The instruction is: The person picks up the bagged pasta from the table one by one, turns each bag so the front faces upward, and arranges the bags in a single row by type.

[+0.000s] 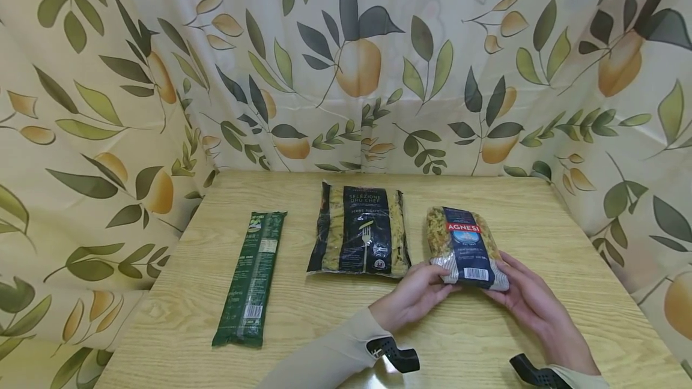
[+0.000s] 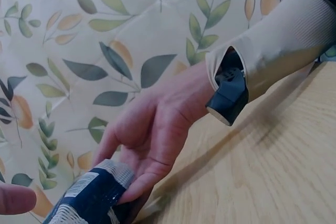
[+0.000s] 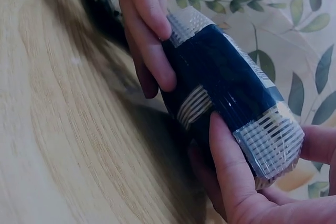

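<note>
Both hands hold a bag of Agnesi pasta, dark blue with a red label and clear sides showing the pasta. It lies at the right of the table, its near end raised. My left hand grips the near left corner; in the right wrist view, fingers of the left hand lie along the bag's underside. My right hand grips the near right corner, as the right hand in the left wrist view also shows. The right wrist view shows the bag's dark blue end with white-striped corners.
A black-and-yellow bag of penne lies flat left of the held bag. Farther left is a long green pasta packet. The wooden table meets a leaf-and-fruit patterned curtain at its back and sides.
</note>
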A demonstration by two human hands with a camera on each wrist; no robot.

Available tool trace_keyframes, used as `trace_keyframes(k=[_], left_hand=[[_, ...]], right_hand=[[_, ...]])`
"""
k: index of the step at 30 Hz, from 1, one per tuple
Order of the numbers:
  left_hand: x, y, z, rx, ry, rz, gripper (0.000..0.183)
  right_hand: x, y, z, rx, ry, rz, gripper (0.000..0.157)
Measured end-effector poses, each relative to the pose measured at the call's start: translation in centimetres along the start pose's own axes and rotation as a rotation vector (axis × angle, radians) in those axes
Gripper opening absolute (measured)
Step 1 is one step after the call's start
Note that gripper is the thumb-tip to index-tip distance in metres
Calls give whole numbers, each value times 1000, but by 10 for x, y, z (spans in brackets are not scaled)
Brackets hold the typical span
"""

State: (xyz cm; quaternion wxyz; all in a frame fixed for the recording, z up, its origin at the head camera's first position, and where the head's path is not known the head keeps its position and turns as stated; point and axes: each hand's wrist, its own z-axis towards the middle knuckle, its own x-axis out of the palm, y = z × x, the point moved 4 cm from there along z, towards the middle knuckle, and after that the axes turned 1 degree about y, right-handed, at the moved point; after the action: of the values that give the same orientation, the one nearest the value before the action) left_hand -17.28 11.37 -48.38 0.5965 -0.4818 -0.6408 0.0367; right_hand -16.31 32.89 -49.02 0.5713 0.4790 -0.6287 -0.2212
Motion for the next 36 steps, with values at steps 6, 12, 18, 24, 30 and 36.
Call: trace_keyframes(k=[6,12,18,24,30,36], left_hand=[[-2,-4,3,-1,-46,16,46],[-1,-7,6,12,-51,17,46],[1,-8,11,20,-51,9,45],[1,-8,16,19,-42,14,41],[-1,-8,18,20,-30,33,45],[-1,-9,22,23,-27,34,44]], right_hand=[[-5,2,6,21,-75,-33,84],[-8,4,11,31,-106,-26,84],[-9,6,16,39,-130,-45,84],[-11,7,18,43,-146,-58,85],[-14,6,21,45,-165,-63,84],[-13,7,23,37,-167,-57,87]])
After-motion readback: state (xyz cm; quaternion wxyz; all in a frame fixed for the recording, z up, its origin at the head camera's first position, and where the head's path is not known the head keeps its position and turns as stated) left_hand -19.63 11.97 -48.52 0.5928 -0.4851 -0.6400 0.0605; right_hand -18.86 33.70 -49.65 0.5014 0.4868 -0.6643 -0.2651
